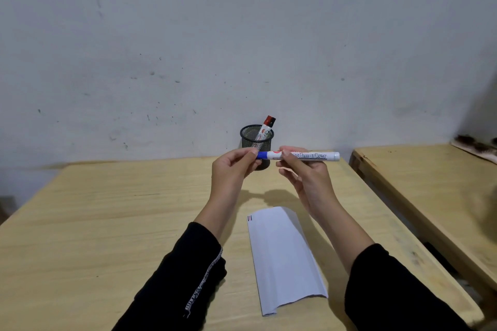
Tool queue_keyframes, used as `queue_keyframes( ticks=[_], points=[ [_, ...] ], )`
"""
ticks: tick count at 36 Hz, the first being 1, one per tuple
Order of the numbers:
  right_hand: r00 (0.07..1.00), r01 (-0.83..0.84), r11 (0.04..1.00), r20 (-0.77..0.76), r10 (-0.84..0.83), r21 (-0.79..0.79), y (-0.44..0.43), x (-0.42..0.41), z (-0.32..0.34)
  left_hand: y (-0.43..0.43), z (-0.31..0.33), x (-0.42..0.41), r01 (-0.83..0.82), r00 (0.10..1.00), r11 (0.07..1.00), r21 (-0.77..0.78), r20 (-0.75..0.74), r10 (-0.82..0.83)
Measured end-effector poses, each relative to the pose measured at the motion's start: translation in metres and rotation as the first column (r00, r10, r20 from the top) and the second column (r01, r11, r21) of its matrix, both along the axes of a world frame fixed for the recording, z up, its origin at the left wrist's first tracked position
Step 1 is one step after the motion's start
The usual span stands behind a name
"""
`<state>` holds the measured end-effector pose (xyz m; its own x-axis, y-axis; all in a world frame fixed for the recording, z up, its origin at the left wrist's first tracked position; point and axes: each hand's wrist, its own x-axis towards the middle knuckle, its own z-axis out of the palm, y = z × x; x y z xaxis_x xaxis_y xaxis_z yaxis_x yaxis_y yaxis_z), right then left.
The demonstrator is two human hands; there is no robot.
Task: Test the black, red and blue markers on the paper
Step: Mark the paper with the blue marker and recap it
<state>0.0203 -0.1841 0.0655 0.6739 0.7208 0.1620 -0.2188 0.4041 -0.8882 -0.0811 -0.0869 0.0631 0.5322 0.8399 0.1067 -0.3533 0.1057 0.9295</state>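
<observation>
Blue marker [301, 155] held level above the table [107, 209], cap pinched by left hand [231, 166], barrel gripped by right hand [304, 172]; paper [282, 258] laid below; red marker [265, 127] stood in mesh cup [248, 140]

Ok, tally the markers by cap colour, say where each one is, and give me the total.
Blue: 1, the blue marker, held level between the left hand and the right hand.
Red: 1, the red marker, standing in the mesh pen cup.
Black: 1, the black marker, in the same cup, mostly hidden behind the red one.
Total: 3 markers.
</observation>
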Motion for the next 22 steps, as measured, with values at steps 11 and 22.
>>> queue_keyframes(
  ticks=[11, 22],
  points=[
    [0.992, 0.098, 0.995, 0.081, -0.096, -0.026, -0.007, 0.030, -0.007, 0.027, 0.025, 0.008, -0.141, 0.987, 0.990, 0.018, 0.081, 0.140],
    [0.753, 0.079, 0.930, 0.633, 0.179, -0.358, 0.025, 0.042, -0.008, 0.046, 0.043, 0.046, -0.115, 0.990, 0.933, 0.342, -0.037, 0.136]
  ],
)
